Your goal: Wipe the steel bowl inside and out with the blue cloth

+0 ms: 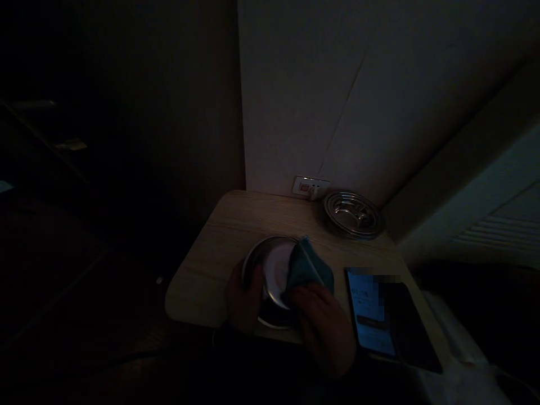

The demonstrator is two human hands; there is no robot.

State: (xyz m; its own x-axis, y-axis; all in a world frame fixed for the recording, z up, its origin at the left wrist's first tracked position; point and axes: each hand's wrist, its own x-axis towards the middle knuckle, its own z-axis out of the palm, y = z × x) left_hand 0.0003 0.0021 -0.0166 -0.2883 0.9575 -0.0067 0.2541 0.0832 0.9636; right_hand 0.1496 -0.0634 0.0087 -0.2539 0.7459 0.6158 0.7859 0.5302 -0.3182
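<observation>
A round, shiny metal bowl point(277, 264) stands bottom up near the front of the wooden table. My left hand point(244, 298) grips its left rim, the thumb lying over the side. In my right hand point(323, 320) is a folded teal cloth point(310, 267), pressed against the right part of the bowl. The fingers of that hand are closed on the cloth's lower edge. The cloth covers the bowl's right rim, and dim light blurs the finer details.
Stacked metal plates point(353, 215) sit at the table's back right corner, below a wall socket point(311, 186) with a plug. A lit phone or tablet in an open dark cover point(371, 315) lies on the right. The table point(202, 264) has a rounded left edge.
</observation>
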